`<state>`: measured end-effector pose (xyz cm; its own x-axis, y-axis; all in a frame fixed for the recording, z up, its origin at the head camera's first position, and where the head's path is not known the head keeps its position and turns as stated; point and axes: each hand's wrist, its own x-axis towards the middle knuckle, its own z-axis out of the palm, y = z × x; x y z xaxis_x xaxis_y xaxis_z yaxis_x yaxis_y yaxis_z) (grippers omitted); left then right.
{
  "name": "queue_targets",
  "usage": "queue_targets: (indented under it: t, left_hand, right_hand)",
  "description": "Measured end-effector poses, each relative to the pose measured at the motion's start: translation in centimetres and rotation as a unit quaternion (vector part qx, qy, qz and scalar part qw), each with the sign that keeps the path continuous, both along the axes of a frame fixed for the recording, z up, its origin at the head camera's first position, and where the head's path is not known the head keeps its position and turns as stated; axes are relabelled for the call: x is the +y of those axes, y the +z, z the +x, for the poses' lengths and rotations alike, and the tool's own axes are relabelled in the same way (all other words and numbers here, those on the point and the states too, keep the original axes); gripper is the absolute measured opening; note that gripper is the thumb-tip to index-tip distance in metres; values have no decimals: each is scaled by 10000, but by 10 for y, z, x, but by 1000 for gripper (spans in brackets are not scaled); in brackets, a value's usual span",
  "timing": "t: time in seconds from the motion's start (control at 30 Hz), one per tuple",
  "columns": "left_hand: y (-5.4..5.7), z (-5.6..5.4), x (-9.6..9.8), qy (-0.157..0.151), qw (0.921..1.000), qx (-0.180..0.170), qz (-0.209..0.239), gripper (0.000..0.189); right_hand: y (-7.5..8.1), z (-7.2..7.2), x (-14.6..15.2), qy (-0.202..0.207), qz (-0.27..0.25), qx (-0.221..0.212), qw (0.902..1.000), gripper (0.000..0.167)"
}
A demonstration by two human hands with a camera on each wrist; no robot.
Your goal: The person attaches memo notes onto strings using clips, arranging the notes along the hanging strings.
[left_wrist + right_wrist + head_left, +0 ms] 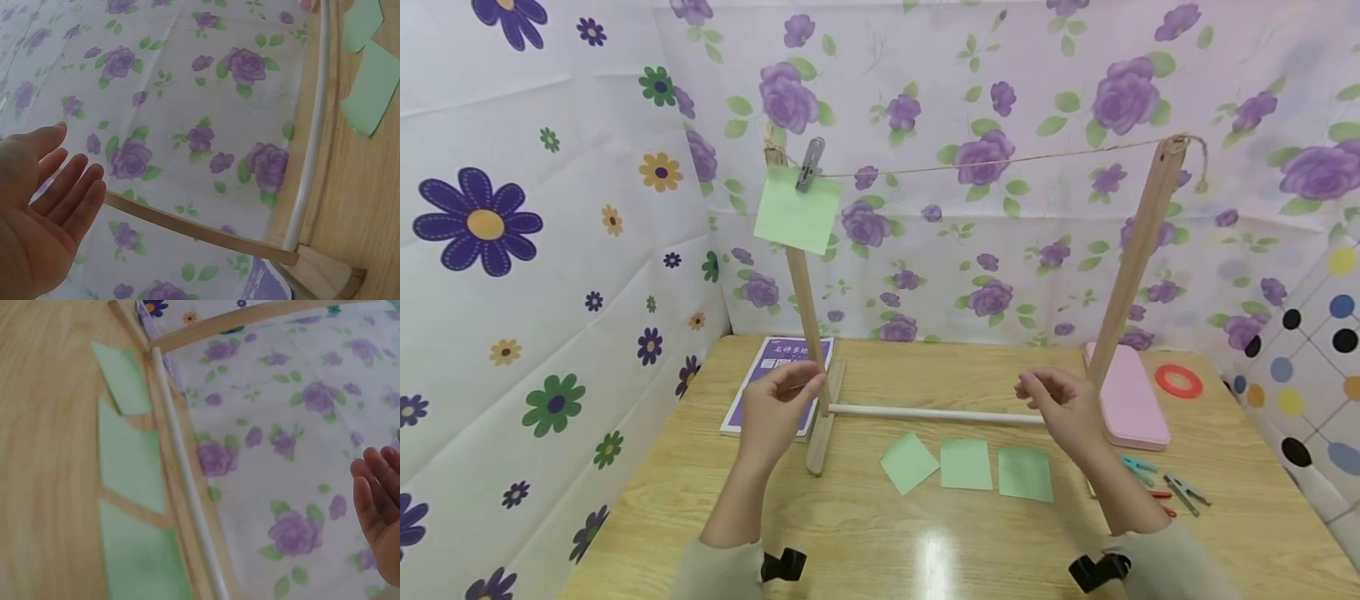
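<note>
A green paper note (pixel 797 210) hangs from a string (pixel 1000 162) at its left end, held by a grey clothespin (pixel 809 165). The string runs between two wooden posts joined low down by a white rod (pixel 936 412). My left hand (pixel 775 408) hovers in front of the left post (pixel 805 308), its fingers loosely bent and nothing in them. Near the right post (pixel 1138 258), my right hand (pixel 1063 408) is also raised and bare. On the table between them lie three more green notes (pixel 966 464), the left one turned askew.
Several clothespins (pixel 1185 493) in blue, red and grey lie right of my right forearm, partly hidden by it. A pink case (pixel 1126 396) and a red ring (pixel 1178 381) are at the back right. A purple-and-white book (pixel 752 392) lies behind the left post.
</note>
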<state>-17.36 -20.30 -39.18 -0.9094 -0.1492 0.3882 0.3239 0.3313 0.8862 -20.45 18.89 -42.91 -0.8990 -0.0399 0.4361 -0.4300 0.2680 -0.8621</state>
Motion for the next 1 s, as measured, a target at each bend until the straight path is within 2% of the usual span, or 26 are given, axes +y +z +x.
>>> queue_targets:
  t: [0.2, 0.37, 0.47, 0.57, 0.73, 0.87, 1.0]
  left_hand:
    - [-24, 6, 1, -157, 9997, -184, -54, 24]
    - [-44, 10, 5, -37, 9995, -233, -190, 23]
    - [-57, 10, 12, -19, 9992, -171, -370, 24]
    - [-71, 10, 19, -162, 9985, -135, -497, 22]
    - [-91, 9, 29, -417, 9967, -111, -683, 22]
    - [-102, 6, 31, -577, 9947, -376, -766, 27]
    - [-111, 3, 30, -773, 9898, -757, -928, 36]
  right_hand:
    - [-26, 12, 22, -467, 533, -354, 9969, 26]
    - [-43, 22, 43, -613, 753, -464, 9942, 25]
    - [-51, 28, 59, -851, 924, -327, 9915, 20]
    - [-57, 34, 76, -1154, 1105, -257, 9868, 19]
    - [-61, 44, 102, -1429, 1378, -530, 9787, 24]
    - [-64, 51, 120, -1257, 1483, -1000, 9758, 31]
    - [-69, 57, 139, -1345, 1642, -1148, 9704, 34]
